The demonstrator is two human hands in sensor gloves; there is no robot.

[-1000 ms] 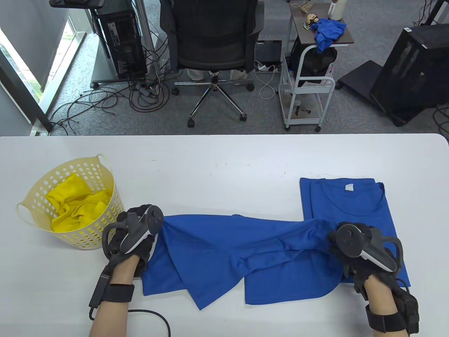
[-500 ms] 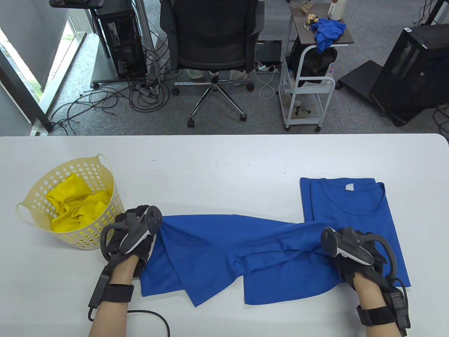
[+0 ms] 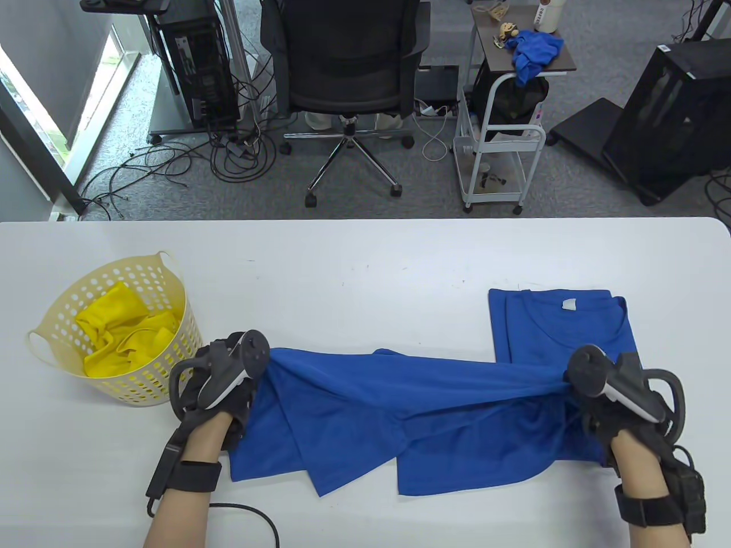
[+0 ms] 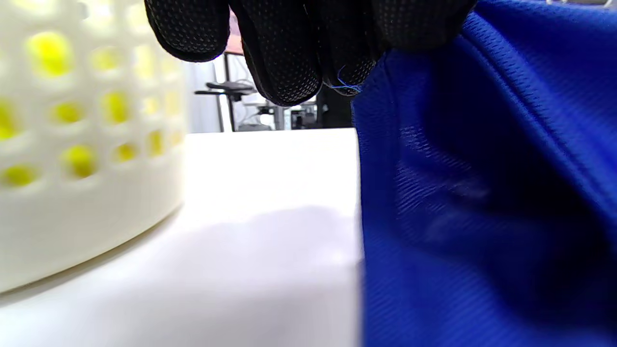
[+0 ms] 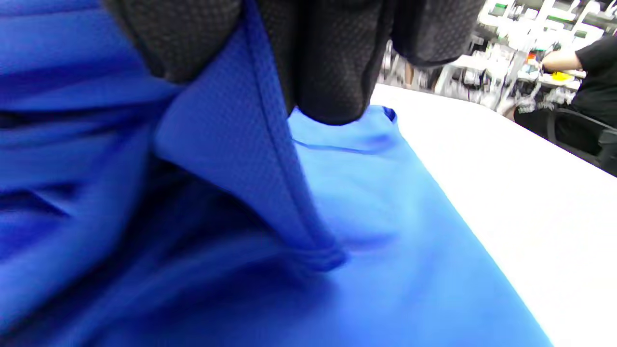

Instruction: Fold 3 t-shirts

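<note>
Left hand (image 3: 220, 388): pinches the left end of a blue t-shirt (image 3: 365, 416).
Right hand (image 3: 619, 394): grips its right end.
Shirt: stretched across the white table (image 3: 365, 257), overlapping a folded blue shirt (image 3: 562, 325).

Table view: high, looking down. Wrist views: low, close, level across white table (image 3: 365, 257); all share blue t-shirt (image 3: 400, 411).

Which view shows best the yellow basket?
The table view: the whole yellow basket shows, with yellow cloth inside. The left wrist view shows only a blurred part of its wall; the right wrist view shows none of it.
</note>
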